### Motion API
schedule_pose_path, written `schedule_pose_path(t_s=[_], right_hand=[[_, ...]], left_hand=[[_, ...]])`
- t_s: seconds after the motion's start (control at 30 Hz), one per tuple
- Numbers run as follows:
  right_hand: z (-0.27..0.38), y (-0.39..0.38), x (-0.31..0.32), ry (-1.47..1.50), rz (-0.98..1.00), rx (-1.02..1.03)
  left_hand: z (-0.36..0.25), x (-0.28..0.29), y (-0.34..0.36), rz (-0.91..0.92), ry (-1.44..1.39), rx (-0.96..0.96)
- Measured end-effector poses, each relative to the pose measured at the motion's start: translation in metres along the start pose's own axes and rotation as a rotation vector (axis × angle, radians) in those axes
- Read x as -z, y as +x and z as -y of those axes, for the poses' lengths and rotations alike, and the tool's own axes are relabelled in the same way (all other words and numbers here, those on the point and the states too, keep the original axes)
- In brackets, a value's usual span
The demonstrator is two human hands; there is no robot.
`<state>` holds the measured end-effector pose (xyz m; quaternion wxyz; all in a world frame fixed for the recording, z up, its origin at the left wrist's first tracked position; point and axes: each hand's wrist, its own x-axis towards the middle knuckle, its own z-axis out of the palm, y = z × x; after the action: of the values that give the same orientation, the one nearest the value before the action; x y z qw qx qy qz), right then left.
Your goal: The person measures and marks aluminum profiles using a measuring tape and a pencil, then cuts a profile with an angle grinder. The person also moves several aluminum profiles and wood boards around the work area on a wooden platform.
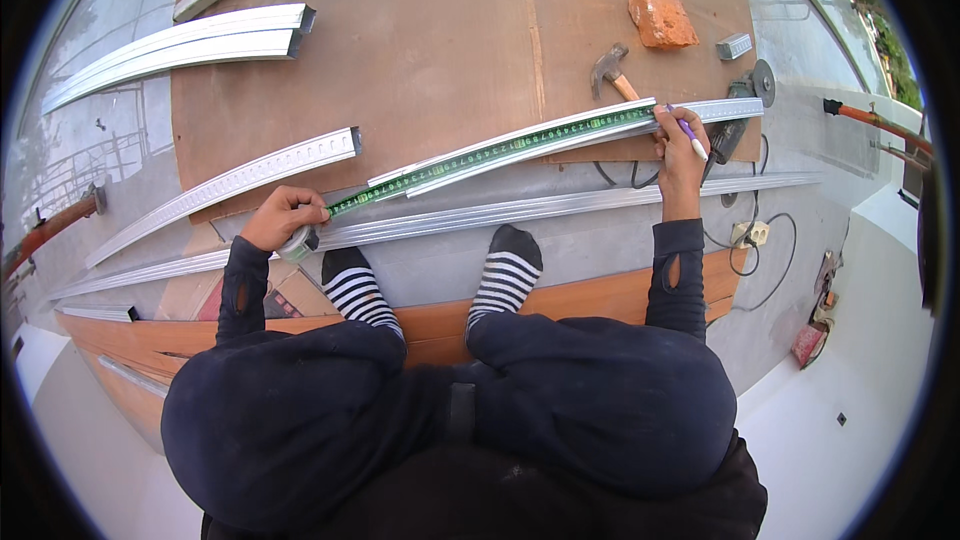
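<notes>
A green tape measure blade (pixel 495 151) stretches along a silver metal channel (pixel 530 150) in front of me. My left hand (pixel 279 217) is closed around the tape measure's case (pixel 298 243), beyond the channel's left end. At the other end of the blade, my right hand (pixel 679 145) pinches a purple and white pen (pixel 691 133). Its fingers touch the channel near the blade's end; whether they also grip the blade is hidden. Just beyond that hand lies a hammer (pixel 612 73), and an angle grinder (pixel 736 120) rests to its right, partly behind another metal piece (pixel 720 110).
A brown board (pixel 420 60) covers the floor ahead. On it sit a broken orange brick (pixel 662 18) and a short metal offcut (pixel 734 46). More channels (pixel 200 43) lie at left, and a long one (pixel 560 205) crosses before my feet. A power cable (pixel 790 250) loops at right.
</notes>
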<state>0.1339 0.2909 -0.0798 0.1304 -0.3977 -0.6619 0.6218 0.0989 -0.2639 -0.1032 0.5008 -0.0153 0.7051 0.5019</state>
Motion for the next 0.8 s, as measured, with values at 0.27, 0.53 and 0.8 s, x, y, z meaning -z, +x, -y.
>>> schedule_pose_path(t_s=[0.27,0.53,0.8], right_hand=[[-0.002,0.002,0.005,-0.010,0.012,0.017],[-0.005,0.002,0.002,-0.014,0.011,0.040],[0.040,-0.007,-0.005,0.102,-0.012,0.182]], left_hand=[[0.004,0.000,0.005,0.014,0.027,-0.031],[0.004,0.002,0.002,0.008,0.043,-0.048],[-0.015,-0.006,-0.009,0.021,-0.047,-0.124]])
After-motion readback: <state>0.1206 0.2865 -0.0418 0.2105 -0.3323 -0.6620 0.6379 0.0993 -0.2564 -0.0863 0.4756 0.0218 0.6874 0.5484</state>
